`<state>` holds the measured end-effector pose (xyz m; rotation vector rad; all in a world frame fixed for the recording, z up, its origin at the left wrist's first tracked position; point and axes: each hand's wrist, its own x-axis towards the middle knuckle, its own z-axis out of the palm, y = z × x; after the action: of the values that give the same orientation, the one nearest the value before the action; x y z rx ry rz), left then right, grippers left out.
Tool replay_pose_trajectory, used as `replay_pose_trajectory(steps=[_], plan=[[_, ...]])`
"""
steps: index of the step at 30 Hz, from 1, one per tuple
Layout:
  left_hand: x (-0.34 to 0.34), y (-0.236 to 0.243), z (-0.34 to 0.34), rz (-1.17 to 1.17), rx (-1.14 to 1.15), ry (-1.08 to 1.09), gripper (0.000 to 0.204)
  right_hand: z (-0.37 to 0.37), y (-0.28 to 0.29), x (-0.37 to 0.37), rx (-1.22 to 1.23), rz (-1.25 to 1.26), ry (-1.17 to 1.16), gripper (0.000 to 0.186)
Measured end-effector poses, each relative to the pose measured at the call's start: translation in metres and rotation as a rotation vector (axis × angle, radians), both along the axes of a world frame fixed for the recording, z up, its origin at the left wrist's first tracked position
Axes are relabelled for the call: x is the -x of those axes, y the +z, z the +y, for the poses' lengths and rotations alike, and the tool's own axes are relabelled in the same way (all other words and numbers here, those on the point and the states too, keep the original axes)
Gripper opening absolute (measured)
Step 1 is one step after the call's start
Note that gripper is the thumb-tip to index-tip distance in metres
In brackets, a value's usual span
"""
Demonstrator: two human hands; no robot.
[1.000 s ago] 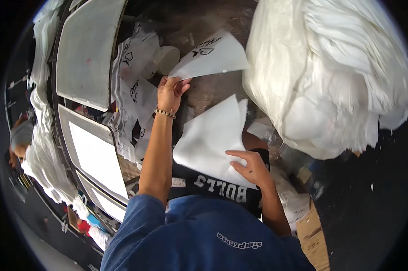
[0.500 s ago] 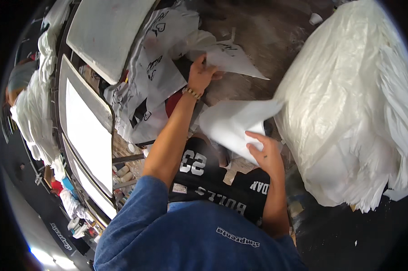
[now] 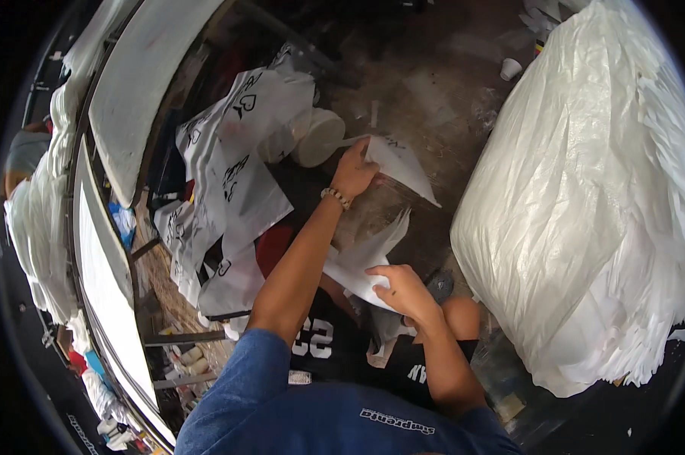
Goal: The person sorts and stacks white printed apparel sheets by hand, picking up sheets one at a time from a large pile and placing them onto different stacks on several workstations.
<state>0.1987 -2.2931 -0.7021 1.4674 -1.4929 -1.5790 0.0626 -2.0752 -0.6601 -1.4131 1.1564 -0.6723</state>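
My left hand (image 3: 355,168), a beaded bracelet at its wrist, is closed on one end of a white printed sheet (image 3: 403,163). That sheet is thin, carries black marks and hangs to a point on the right. Nearer to me, above my lap, my right hand (image 3: 408,294) grips a white blank sheet (image 3: 358,267), which is bent with one corner sticking up. My right thumb lies on top; the other fingers are partly hidden. Left of my left forearm lies an overlapping pile of white printed sheets (image 3: 240,186) with black hearts and lettering.
A large translucent bag (image 3: 547,197) stuffed with white sheets fills the right side. Beyond the pile stands a white bucket (image 3: 317,138). Flat pale panels (image 3: 103,265) on a metal rack line the left. A small white cup (image 3: 511,70) lies on the worn floor (image 3: 433,98).
My left hand has moved away from the pile with the printed sheet, and the bucket shows more. The right hand's sheet has come closer to my lap and folded over. The view has shifted.
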Motion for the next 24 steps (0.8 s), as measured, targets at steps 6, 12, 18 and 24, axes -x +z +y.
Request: replay_pose_trajectory(steps=[6,12,18,24], plan=[[0.010,-0.002,-0.022,-0.191,0.019,-0.100,0.055,-0.015,0.013,0.021,-0.120,-0.031,-0.023,0.034],[0.028,0.037,-0.073,-0.365,-0.032,-0.131,0.052,-0.004,0.052,0.048,-0.162,-0.170,-0.218,0.034],[0.078,0.103,-0.141,-0.682,0.141,-0.333,0.049,-0.063,0.152,0.129,-0.220,-0.210,-0.238,0.033],[0.146,0.102,-0.245,-0.538,0.213,-0.206,0.045,-0.132,0.163,0.226,-0.260,-0.256,-0.304,0.033]])
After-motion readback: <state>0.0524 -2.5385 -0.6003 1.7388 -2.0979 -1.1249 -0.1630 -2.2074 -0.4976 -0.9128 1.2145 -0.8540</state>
